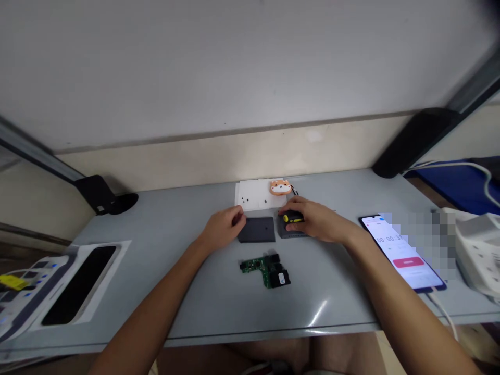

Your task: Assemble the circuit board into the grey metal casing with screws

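A flat dark grey cover (257,230) lies on the table in front of me. My left hand (226,225) is at its left edge, fingers curled together; whatever they pinch, if anything, is hidden. In my right hand (314,217) is a screwdriver (294,217) with a black and yellow handle, held sideways. Below that hand sits a dark grey vented casing (288,231), partly covered by the fingers. Nearer to me rests a green circuit board (267,268) with black connectors. Several tiny dark screws (245,200) lie on white paper (253,191) behind the cover.
An orange animal-face case (280,187) sits on the paper's right part. To the right lies a phone (402,250) showing a timer, its cable trailing off the front edge, beside a white power strip (478,250). At left are a dark phone (80,284) and another power strip (29,291).
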`<state>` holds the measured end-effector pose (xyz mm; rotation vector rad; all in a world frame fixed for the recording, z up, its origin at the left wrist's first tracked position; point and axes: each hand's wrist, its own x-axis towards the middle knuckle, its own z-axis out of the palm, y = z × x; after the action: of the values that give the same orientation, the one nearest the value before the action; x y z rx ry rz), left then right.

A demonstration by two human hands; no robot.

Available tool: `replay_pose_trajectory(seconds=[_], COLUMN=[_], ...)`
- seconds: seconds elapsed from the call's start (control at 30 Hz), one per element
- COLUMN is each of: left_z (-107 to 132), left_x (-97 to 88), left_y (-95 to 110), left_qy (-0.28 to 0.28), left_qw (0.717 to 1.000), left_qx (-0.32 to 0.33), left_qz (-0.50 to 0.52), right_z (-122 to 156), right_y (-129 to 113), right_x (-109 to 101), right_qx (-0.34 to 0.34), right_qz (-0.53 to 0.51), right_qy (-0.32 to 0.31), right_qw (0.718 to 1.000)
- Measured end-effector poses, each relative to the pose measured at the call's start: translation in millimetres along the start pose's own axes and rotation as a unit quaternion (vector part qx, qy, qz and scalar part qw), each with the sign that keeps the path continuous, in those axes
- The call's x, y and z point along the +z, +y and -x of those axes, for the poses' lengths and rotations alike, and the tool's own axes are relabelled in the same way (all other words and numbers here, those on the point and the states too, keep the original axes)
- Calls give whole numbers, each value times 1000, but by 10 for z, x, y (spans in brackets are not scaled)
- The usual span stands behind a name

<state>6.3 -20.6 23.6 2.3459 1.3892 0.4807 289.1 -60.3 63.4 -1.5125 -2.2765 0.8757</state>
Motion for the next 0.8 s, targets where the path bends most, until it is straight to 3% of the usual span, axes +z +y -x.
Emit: replay_pose_trajectory(seconds=[0.47, 0.63, 0.8], left_z=[-6, -6, -13], left_x=[-15, -17, -37], left_y=[7, -7, -19], left_qy=[0, 3, 4], left_qw=[1000, 1000, 1000], left_qx=[6, 18, -1], left_qz=[1, 9, 4], right_z=[60, 171, 350], right_y=[11, -260, -675], right_x=[-120, -96, 99], right_qx=[5, -41, -82], right_qz=[6, 22, 50], right_qy=[-9, 44, -130], right_qw=[1000, 998, 987])
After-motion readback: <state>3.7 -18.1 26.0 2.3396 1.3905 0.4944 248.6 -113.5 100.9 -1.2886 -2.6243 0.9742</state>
